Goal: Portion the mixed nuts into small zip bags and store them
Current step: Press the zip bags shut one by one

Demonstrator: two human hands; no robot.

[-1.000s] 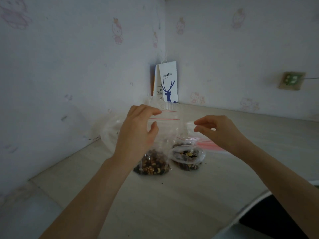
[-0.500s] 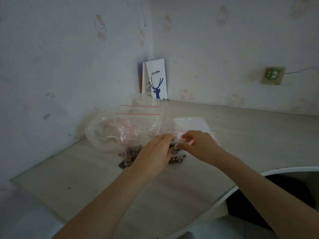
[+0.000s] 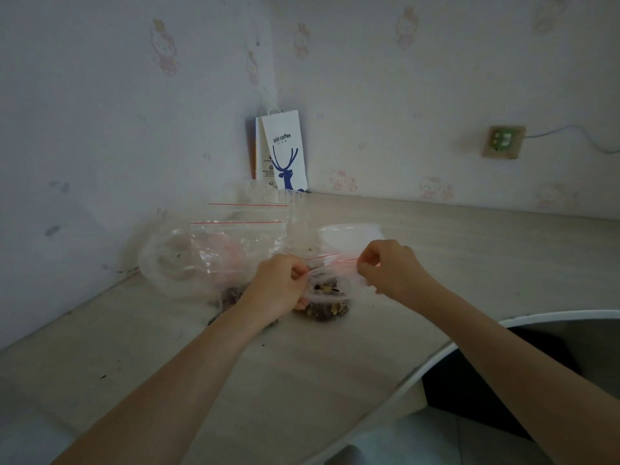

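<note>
On the desk [image 3: 302,380], left hand [image 3: 278,290] and right hand [image 3: 391,268] pinch the nut-filled zip bag [image 3: 327,308]; its seal is best pressed end to end.

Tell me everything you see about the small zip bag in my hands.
The small zip bag is clear thin plastic with a red line along its zip top. Mixed nuts fill its bottom, which rests on the table. The left hand pinches one end of the top, the right hand the other. Its seal state is unclear.

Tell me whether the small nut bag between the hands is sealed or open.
Open. The zip bag gapes in an oval over the nuts; left hand and right hand pinch its rim.
</note>
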